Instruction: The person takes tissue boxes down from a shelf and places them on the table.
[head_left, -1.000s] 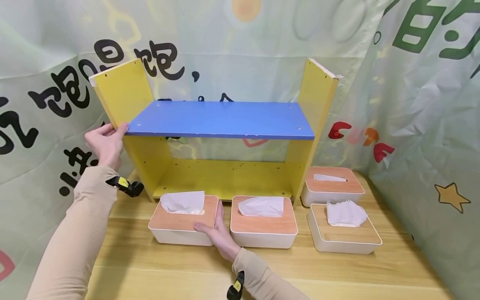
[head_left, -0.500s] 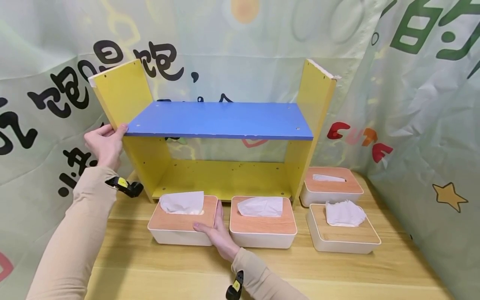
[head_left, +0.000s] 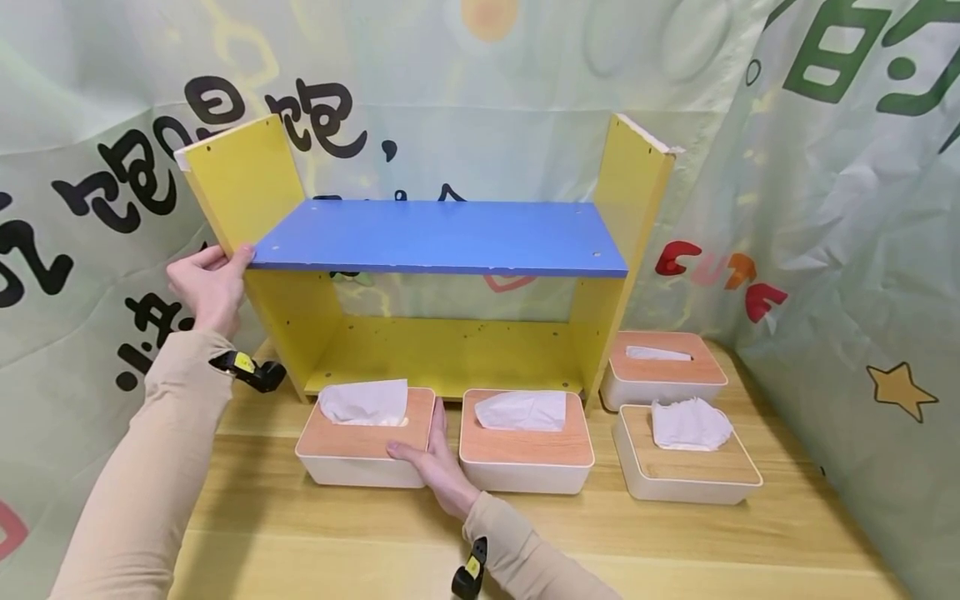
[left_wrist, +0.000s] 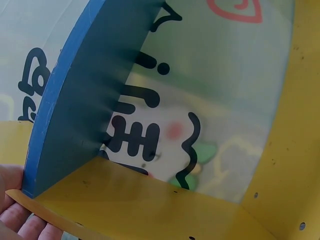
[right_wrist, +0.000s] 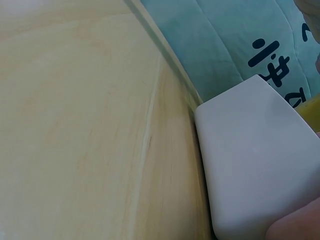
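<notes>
My left hand (head_left: 212, 287) pinches the front edge of a yellow shelf unit's left side panel (head_left: 240, 179), where the blue shelf board (head_left: 442, 237) meets it. In the left wrist view, the fingers (left_wrist: 30, 224) curl under the yellow edge by the blue board (left_wrist: 70, 100). My right hand (head_left: 442, 467) grips the right end of a tissue box (head_left: 352, 471) with a wood-look lid, thumb at the front and fingers along the side. White tissue sticks out of its slot. The right wrist view shows the box's pale side (right_wrist: 255, 160) and part of a finger (right_wrist: 300, 222).
A second tissue box (head_left: 525, 477) stands just right of my right hand. Two more sit farther right, a front box (head_left: 686, 490) and a back box (head_left: 663, 393) beside the unit. All rest on a wooden table (head_left: 337, 550). A printed cloth (head_left: 465, 67) hangs behind.
</notes>
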